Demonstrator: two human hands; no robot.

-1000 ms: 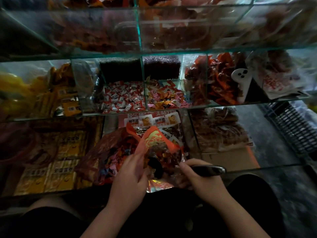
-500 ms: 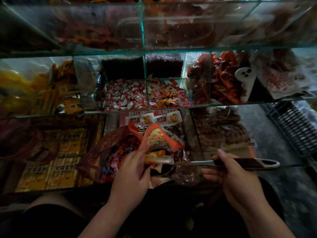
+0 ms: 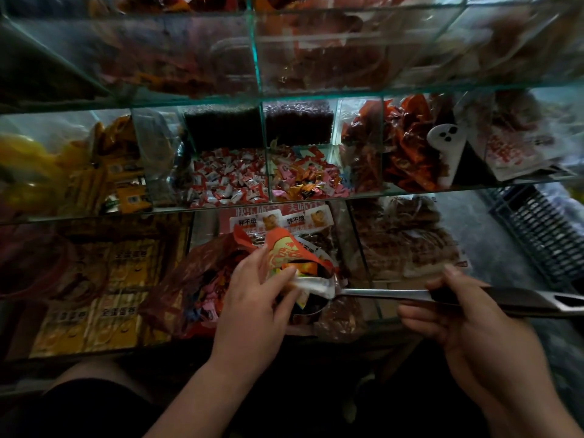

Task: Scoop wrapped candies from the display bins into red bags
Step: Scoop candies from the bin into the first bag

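Bulging with mixed wrapped candies, the translucent red plastic bag sits low in front of the glass display, and the left hand pinches its printed mouth open with thumb and fingers. The long steel scoop with a dark handle has its bowl at that mouth, and the right hand is curled round the handle. This bag looks well on the way to full, and the bins of red-and-white candies and pink-and-orange candies above hold plenty more.

Around the crumpled red plastic bag room is tight: the left hand sits at its mouth, the long steel scoop with dark handle bars the right side, crossing an upright clear glass divider. Grey floor farther right lies open
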